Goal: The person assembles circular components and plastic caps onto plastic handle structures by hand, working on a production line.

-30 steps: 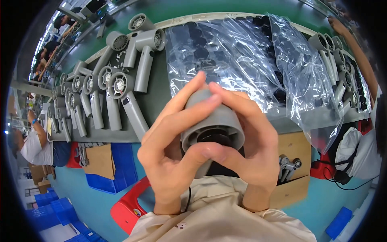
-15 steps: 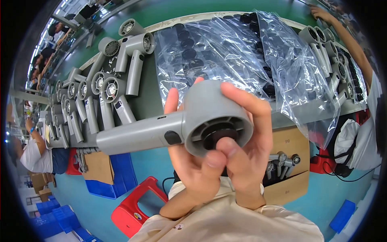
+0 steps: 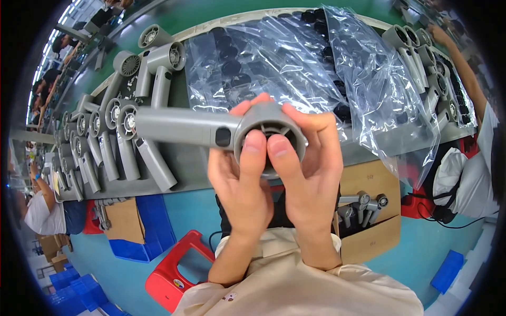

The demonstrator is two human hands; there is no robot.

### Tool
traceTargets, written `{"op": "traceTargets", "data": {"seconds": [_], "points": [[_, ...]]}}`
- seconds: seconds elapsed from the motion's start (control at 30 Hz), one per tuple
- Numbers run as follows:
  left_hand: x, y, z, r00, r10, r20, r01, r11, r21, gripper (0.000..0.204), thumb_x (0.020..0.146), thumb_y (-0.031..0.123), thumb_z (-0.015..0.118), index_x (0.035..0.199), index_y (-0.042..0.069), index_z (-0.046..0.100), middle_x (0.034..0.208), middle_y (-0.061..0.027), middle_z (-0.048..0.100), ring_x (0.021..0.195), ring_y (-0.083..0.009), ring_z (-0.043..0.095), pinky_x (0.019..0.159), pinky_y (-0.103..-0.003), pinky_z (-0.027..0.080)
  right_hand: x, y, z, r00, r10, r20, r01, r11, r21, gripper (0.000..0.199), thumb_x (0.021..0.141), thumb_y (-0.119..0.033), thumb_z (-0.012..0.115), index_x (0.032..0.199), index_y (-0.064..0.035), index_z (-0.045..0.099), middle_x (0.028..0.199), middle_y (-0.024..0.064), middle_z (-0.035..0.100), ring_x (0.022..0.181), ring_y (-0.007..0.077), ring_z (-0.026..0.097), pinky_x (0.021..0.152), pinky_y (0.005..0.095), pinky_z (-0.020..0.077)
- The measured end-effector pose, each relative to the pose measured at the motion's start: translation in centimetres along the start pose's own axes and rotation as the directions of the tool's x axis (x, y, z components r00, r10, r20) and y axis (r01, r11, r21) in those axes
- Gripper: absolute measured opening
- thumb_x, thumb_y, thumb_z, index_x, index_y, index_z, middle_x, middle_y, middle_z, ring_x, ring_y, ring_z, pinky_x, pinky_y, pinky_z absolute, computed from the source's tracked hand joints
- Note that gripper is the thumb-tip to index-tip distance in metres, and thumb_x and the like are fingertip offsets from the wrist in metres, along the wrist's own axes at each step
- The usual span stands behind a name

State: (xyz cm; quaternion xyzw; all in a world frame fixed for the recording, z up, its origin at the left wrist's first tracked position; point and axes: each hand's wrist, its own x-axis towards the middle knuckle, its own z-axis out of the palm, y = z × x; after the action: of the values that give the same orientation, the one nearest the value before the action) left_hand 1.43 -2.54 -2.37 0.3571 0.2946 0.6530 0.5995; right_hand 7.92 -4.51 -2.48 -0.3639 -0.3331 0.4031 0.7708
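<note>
Hair dryer body: grey hair dryer (image 3: 211, 129) at picture centre, handle pointing to 9 o'clock, round head facing the camera.
Left hand: left hand (image 3: 240, 184) grasps the head from 7 o'clock, thumb on its face.
Right hand: right hand (image 3: 311, 179) clasps the head from 5 o'clock.
Behind: clear plastic bag (image 3: 295, 58) at 12 o'clock; row of grey dryers (image 3: 113, 137) at 9 o'clock.

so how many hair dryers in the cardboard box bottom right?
3 visible in the cardboard box: one grey dryer on the left, one below it, one on the right. The right hand may hide more.
</note>
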Motion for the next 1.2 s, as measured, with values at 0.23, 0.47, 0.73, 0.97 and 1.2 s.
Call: {"op": "traceTargets", "data": {"seconds": [0.23, 0.47, 0.73, 0.97, 1.2], "points": [[0.6, 3.1, -1.0, 0.942, 0.069, 0.328, -0.209, 0.887, 0.412, 0.076, 0.088, 0.042, 0.06, 0.134, -0.011, 0.032, 0.131, -0.0275, 0.046, 0.119, -0.0304, 0.05, 0.101, -0.038, 0.038, 0.4, -1.8, -0.9, 0.976, 0.132, 0.173, -0.146, 0.987, 0.07, 0.05, 0.078, 0.002, 0.07, 0.12, 0.0012, 0.043, 0.112, 0.0147, 0.056, 0.105, 0.0166, 0.054, 0.088, 0.0287, 0.0452], [-1.3, 1.6, -1.4, 0.964, 0.188, 0.189, -0.231, 0.942, 0.243, 0.068, 0.081, 0.002, 0.066, 0.136, -0.008, 0.028, 0.133, -0.0212, 0.04, 0.12, -0.0274, 0.045, 0.102, -0.038, 0.034, -0.2, -0.8, 0.4, 0.989, 0.097, 0.112, -0.125, 0.95, 0.287, 0.051, 0.084, -0.007, 0.065, 0.127, 0.0024, 0.04, 0.117, 0.0164, 0.051, 0.106, 0.0173, 0.05, 0.092, 0.0301, 0.0416], [-0.7, 0.4, -2.1, 0.929, 0.298, 0.218, -0.349, 0.901, 0.259, 0.056, 0.085, 0.013, 0.063, 0.128, -0.008, 0.036, 0.127, -0.0223, 0.045, 0.115, -0.0265, 0.047, 0.097, -0.037, 0.037, 0.1, 0.3, 0.2, 0.985, -0.031, 0.171, 0.007, 0.989, 0.144, 0.046, 0.084, -0.003, 0.063, 0.125, 0.0036, 0.045, 0.118, 0.0152, 0.055, 0.107, 0.0185, 0.053, 0.093, 0.0306, 0.0404], [-0.5, -0.9, -2.0, 0.915, 0.388, 0.116, -0.402, 0.84, 0.363, 0.046, 0.087, 0.012, 0.06, 0.125, -0.008, 0.042, 0.123, -0.0245, 0.048, 0.112, -0.0277, 0.049, 0.095, -0.037, 0.038, -0.1, 0.8, 0.7, 0.994, 0.089, 0.069, -0.101, 0.977, 0.189, 0.041, 0.083, -0.006, 0.065, 0.12, 0.0033, 0.049, 0.108, 0.0138, 0.058, 0.099, 0.0157, 0.055, 0.088, 0.0295, 0.0427], [1.1, 2.8, -2.1, 0.893, 0.247, 0.376, -0.422, 0.748, 0.512, 0.069, 0.076, 0.018, 0.075, 0.13, -0.007, 0.04, 0.122, -0.0205, 0.051, 0.111, -0.0258, 0.053, 0.094, -0.035, 0.041, -0.2, -0.2, 0.2, 0.979, 0.175, 0.107, -0.205, 0.877, 0.435, 0.059, 0.081, -0.012, 0.072, 0.127, 0.003, 0.038, 0.118, 0.0161, 0.053, 0.11, 0.0191, 0.053, 0.093, 0.0313, 0.0419]]}}
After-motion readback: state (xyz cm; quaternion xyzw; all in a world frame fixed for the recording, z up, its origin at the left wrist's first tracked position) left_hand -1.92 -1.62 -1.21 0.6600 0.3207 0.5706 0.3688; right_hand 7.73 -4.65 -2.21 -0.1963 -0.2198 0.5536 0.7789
